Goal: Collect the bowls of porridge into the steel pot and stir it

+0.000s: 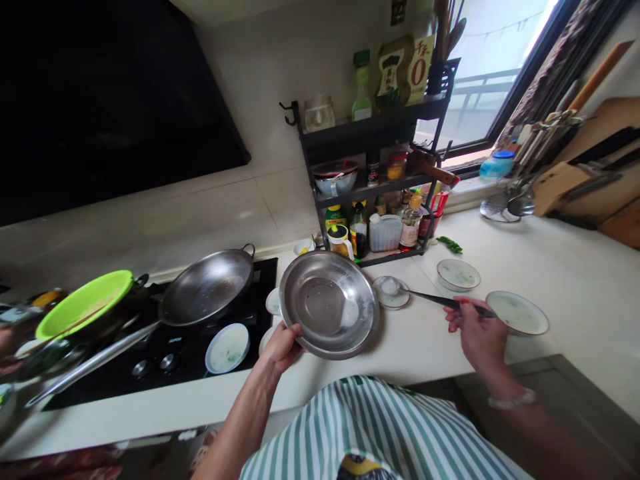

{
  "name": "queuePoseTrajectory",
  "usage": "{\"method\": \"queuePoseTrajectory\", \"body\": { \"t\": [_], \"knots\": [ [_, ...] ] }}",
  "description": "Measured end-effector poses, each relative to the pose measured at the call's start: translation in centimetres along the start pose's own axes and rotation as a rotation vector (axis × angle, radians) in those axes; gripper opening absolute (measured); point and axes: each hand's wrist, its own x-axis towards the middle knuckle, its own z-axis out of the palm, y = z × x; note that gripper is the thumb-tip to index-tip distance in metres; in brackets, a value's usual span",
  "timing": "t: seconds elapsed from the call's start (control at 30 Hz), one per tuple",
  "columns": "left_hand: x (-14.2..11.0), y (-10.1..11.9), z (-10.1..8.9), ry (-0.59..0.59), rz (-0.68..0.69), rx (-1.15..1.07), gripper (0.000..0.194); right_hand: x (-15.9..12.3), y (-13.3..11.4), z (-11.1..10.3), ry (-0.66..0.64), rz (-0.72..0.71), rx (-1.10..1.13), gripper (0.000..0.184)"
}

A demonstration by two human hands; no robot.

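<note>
My left hand (286, 347) grips the near left rim of a steel basin (320, 303), tilted toward me over the counter. A little pale liquid lies inside the basin. My right hand (481, 339) is closed round the dark handle of a spoon (427, 295). The spoon's head is over a small bowl (400, 302) just right of the basin; whether it touches the bowl I cannot tell. Two more bowls of pale liquid with green bits, a smaller one (457, 274) and a larger one (517, 312), stand near my right hand. Other bowls are partly hidden behind the basin.
To the left, a wok (207, 287) stands on the black hob (187, 347), with a white bowl (227, 348) at its edge. Further left are a green basin (85, 303) and another person's hand (6, 343). A black rack (370, 130) holds bottles and jars. Chopped greens (450, 245) lie behind the bowls.
</note>
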Motion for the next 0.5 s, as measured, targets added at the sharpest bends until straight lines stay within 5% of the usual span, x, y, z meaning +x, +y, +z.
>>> {"method": "queuePoseTrajectory", "body": {
  "t": [0.3,0.5],
  "knots": [
    [0.4,0.1,-0.2,-0.010,-0.008,0.034,0.020,-1.0,1.2,-1.6,-0.353,-0.459,-0.380,0.021],
    [0.5,0.4,-0.2,-0.010,-0.002,0.044,0.021,-1.2,0.6,-1.6,-0.351,-0.519,-0.402,0.022]
  ]
}}
